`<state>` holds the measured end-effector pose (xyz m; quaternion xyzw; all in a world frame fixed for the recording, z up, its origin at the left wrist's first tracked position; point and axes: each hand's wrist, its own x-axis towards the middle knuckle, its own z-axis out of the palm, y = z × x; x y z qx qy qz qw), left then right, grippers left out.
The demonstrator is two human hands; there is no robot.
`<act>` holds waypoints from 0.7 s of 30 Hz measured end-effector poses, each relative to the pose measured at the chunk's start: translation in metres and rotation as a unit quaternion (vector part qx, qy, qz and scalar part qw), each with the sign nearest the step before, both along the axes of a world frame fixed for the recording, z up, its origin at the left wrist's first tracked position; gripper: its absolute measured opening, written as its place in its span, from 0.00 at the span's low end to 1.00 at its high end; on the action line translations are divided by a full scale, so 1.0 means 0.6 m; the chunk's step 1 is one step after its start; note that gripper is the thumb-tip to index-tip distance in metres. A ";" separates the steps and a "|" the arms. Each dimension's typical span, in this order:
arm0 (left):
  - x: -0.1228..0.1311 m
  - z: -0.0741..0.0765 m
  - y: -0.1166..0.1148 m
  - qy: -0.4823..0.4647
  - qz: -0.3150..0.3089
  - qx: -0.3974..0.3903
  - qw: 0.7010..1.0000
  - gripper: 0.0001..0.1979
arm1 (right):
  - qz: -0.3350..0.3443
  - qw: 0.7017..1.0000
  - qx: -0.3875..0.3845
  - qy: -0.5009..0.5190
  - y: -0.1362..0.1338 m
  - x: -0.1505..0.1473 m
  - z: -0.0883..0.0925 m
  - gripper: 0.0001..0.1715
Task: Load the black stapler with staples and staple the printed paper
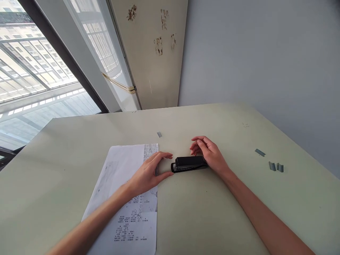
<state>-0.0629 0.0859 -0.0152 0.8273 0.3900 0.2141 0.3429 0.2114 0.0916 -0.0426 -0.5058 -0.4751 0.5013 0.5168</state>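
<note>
A black stapler (190, 163) lies on the pale worktop (183, 219) between the person's two hands, near the right edge of some printed paper (132, 226). Its long side runs roughly from left to right, with the rounded front end toward the left hand (148, 171).

The left hand reaches across the paper, its grip wide open: the thumb and fingers are spread apart, with nothing held between them. The thumb tip is at the front end of the stapler, though whether it touches cannot be told.

The right hand (212, 154) is at the stapler's rear end, its palm side partly covering that end. Its fingers curl loosely above the far side of the stapler; whether this grip has hold of anything cannot be told.

A small grey staple strip (159, 134) lies beyond the paper. Three more grey pieces (272, 166) lie to the right, well apart from the right hand, two of them side by side.

Behind the worktop are a glossy white door with a gold-coloured handle (119, 83), a brown-stained beige panel (159, 71) and a grey-blue wall (260, 53).
</note>
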 end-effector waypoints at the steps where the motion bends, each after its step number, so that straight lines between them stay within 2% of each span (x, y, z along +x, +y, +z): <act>1: 0.002 0.000 0.002 0.000 0.000 0.008 1.000 0.21 | -0.002 1.000 0.001 -0.004 0.000 -0.001 0.000 0.23; 5: 0.008 -0.001 0.010 0.000 -0.001 0.039 0.999 0.19 | -0.013 1.000 0.001 -0.020 -0.002 -0.005 0.000 0.23; 9: 0.014 -0.008 0.010 -0.016 -0.007 0.082 0.996 0.12 | -0.011 1.000 -0.003 -0.017 -0.002 -0.005 0.003 0.22; 14: 0.019 -0.010 0.007 -0.010 0.001 0.110 0.994 0.06 | 0.056 0.998 0.005 -0.023 -0.006 0.003 0.012 0.18; 18: 0.008 -0.005 0.005 0.011 -0.012 0.142 0.990 0.04 | 0.125 0.987 0.001 -0.104 -0.014 0.006 0.020 0.17; 21: -0.009 -0.002 0.003 0.017 -0.016 0.155 0.988 0.05 | 0.133 0.980 0.000 -0.146 -0.018 0.006 0.023 0.17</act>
